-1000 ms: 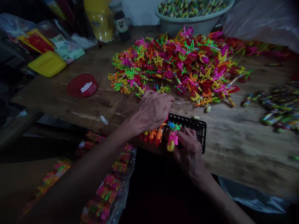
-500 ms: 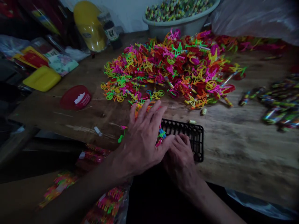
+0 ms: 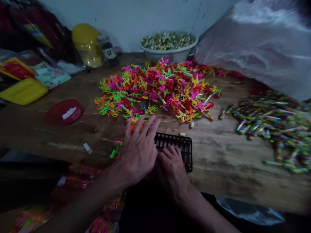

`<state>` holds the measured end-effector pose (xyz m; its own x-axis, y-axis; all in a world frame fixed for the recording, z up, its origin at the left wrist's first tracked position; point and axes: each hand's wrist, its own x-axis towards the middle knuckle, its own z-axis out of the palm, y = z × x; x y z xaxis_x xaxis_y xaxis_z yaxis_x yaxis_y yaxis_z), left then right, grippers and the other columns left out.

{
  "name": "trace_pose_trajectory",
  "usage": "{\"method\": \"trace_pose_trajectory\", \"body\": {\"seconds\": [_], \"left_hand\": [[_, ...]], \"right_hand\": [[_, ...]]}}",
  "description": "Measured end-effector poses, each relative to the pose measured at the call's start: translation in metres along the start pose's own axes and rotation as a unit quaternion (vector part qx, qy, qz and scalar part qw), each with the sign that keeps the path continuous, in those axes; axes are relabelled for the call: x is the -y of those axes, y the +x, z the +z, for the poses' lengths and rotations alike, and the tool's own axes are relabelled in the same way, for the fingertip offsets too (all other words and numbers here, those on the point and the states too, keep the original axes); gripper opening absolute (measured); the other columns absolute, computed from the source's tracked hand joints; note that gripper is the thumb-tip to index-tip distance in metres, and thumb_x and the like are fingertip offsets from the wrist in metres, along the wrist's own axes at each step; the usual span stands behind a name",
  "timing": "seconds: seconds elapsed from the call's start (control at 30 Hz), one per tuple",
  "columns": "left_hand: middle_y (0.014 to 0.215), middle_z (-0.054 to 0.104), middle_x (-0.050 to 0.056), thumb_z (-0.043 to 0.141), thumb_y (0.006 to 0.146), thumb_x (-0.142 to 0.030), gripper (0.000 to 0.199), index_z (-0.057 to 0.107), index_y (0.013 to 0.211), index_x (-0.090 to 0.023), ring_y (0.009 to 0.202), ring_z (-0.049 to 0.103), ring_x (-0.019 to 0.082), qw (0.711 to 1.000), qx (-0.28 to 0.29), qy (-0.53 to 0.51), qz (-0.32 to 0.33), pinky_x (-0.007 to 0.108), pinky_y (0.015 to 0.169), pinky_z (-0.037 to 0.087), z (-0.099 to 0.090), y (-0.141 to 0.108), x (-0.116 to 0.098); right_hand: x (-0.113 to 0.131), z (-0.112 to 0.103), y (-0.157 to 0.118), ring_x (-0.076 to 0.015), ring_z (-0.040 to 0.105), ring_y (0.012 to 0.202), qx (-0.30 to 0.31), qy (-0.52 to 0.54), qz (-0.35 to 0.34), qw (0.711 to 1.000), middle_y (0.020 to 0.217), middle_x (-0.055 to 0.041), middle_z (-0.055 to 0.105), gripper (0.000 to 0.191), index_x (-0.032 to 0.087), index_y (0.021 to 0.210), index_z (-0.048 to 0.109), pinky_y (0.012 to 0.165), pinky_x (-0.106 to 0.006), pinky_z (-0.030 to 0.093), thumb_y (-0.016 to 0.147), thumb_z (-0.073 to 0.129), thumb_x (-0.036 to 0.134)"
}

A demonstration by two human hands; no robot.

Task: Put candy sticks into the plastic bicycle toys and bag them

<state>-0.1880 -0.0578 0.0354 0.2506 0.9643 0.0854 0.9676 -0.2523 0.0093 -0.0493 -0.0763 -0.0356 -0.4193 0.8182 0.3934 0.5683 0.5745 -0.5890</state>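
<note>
Because the black slotted rack (image 3: 186, 142) lies along the near edge of the wooden table (image 3: 213, 152), both hands can probably work over it without stretching. Its right end shows bare slots, while its left end is hidden by a hand. Just beyond it sprawls a heap of bright plastic bicycle-like toys (image 3: 157, 85), likely set there so that each is a short reach away. The patterned tubes (image 3: 274, 113) lie apart at the right, and a grey basin (image 3: 155, 55) of short pieces (image 3: 167, 41) stands at the far side, seemingly to hold the kinds separate.

The left hand (image 3: 138, 153) is palm down, fingers stretched forward and spread, over the rack's left part, perhaps to steady what sits beneath; orange and pink parts (image 3: 132, 125) peek out near its fingertips, and a green piece (image 3: 114, 152) lies at its left side. The right hand (image 3: 172, 163) is just beside it, back upward, fingers bent and close together over the rack's near middle. Whether it pinches anything cannot be made out, since its thumb is hidden.
</note>
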Motion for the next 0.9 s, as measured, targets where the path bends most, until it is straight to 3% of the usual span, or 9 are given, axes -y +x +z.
{"method": "trace_pose_trajectory", "body": {"seconds": [0.1, 0.23, 0.3, 0.43, 0.53, 0.6, 0.7, 0.77, 0.9], "left_hand": [[0.153, 0.025, 0.007, 0.043, 0.084, -0.026, 0.062, 0.029, 0.144, -0.016, 0.141, 0.019, 0.030, 1.000, -0.010, -0.002, 0.006, 0.058, 0.115, 0.007, 0.000, 0.000, 0.001], [0.154, 0.022, 0.007, 0.046, 0.087, -0.041, 0.068, 0.023, 0.146, -0.017, 0.142, 0.015, 0.029, 1.000, -0.023, -0.013, 0.014, 0.056, 0.115, 0.010, -0.001, -0.002, 0.004], [0.154, 0.021, 0.008, 0.045, 0.088, -0.051, 0.073, 0.020, 0.147, -0.017, 0.142, 0.015, 0.029, 0.999, -0.027, -0.023, 0.018, 0.056, 0.114, 0.013, -0.002, -0.003, 0.007], [0.151, 0.030, 0.008, 0.035, 0.093, -0.052, 0.060, 0.032, 0.142, -0.019, 0.142, 0.019, 0.028, 0.998, -0.051, -0.029, 0.011, 0.055, 0.113, 0.016, -0.011, 0.003, 0.011], [0.148, 0.035, 0.008, 0.039, 0.092, -0.047, 0.052, 0.044, 0.134, -0.017, 0.141, 0.019, 0.031, 0.997, -0.070, -0.017, 0.001, 0.055, 0.113, 0.015, -0.014, 0.016, 0.014], [0.141, 0.046, 0.009, 0.040, 0.093, -0.041, 0.044, 0.052, 0.126, -0.016, 0.135, 0.032, 0.030, 0.998, -0.059, -0.029, -0.002, 0.053, 0.111, 0.019, -0.012, 0.028, 0.016], [0.116, 0.065, 0.006, 0.040, 0.092, -0.031, 0.030, 0.060, 0.110, -0.018, 0.110, 0.055, 0.025, 0.998, -0.026, -0.065, -0.001, 0.051, 0.106, 0.026, -0.005, 0.039, 0.019], [0.107, 0.067, 0.004, 0.041, 0.091, -0.027, 0.025, 0.061, 0.104, -0.019, 0.100, 0.058, 0.023, 0.996, -0.025, -0.083, 0.003, 0.049, 0.104, 0.027, -0.002, 0.041, 0.020], [0.108, 0.066, 0.004, 0.041, 0.091, -0.025, 0.025, 0.060, 0.106, -0.019, 0.101, 0.056, 0.021, 0.994, -0.049, -0.098, 0.024, 0.046, 0.104, 0.026, -0.002, 0.036, 0.021]], "right_hand": [[-0.033, -0.034, 0.007, -0.0167, 0.054, 0.083, -0.024, 0.002, -0.008, 1.000, 0.093, -0.0049, 0.066, 0.014, 0.018, 0.096, 0.061, 0.079, -0.032, 0.040, 0.092, 0.048, 0.019], [-0.089, -0.077, 0.033, -0.0192, 0.056, 0.085, -0.062, -0.131, 0.035, 0.989, 0.094, -0.0068, 0.066, 0.018, 0.017, 0.098, 0.064, 0.077, -0.033, 0.040, 0.092, 0.047, 0.020], [-0.105, -0.085, 0.051, -0.0205, 0.055, 0.087, -0.037, -0.199, 0.021, 0.979, 0.095, -0.0072, 0.066, 0.019, 0.017, 0.095, 0.064, 0.078, -0.034, 0.038, 0.092, 0.046, 0.019], [-0.108, -0.078, 0.077, -0.0235, 0.052, 0.094, 0.052, -0.292, -0.013, 0.955, 0.098, -0.0072, 0.064, 0.017, 0.020, 0.092, 0.064, 0.082, -0.036, 0.034, 0.090, 0.048, 0.021], [-0.101, -0.066, 0.084, -0.0260, 0.048, 0.098, 0.078, -0.336, -0.011, 0.939, 0.102, -0.0091, 0.061, 0.017, 0.021, 0.096, 0.064, 0.086, -0.039, 0.032, 0.089, 0.049, 0.023], [-0.101, -0.059, 0.086, -0.0265, 0.046, 0.099, 0.073, -0.354, -0.006, 0.932, 0.105, -0.0102, 0.059, 0.019, 0.022, 0.101, 0.063, 0.087, -0.040, 0.030, 0.089, 0.048, 0.020], [-0.108, -0.053, 0.089, -0.0256, 0.045, 0.099, 0.055, -0.364, -0.018, 0.930, 0.104, -0.0098, 0.058, 0.020, 0.021, 0.103, 0.061, 0.088, -0.040, 0.029, 0.089, 0.047, 0.017], [-0.114, -0.054, 0.091, -0.0240, 0.045, 0.095, 0.049, -0.363, -0.042, 0.929, 0.099, -0.0084, 0.058, 0.016, 0.020, 0.095, 0.061, 0.087, -0.039, 0.029, 0.089, 0.047, 0.017], [-0.105, -0.065, 0.094, -0.0224, 0.044, 0.089, 0.015, -0.353, -0.078, 0.932, 0.090, -0.0064, 0.058, 0.016, 0.019, 0.083, 0.061, 0.082, -0.037, 0.030, 0.090, 0.046, 0.019]]}}
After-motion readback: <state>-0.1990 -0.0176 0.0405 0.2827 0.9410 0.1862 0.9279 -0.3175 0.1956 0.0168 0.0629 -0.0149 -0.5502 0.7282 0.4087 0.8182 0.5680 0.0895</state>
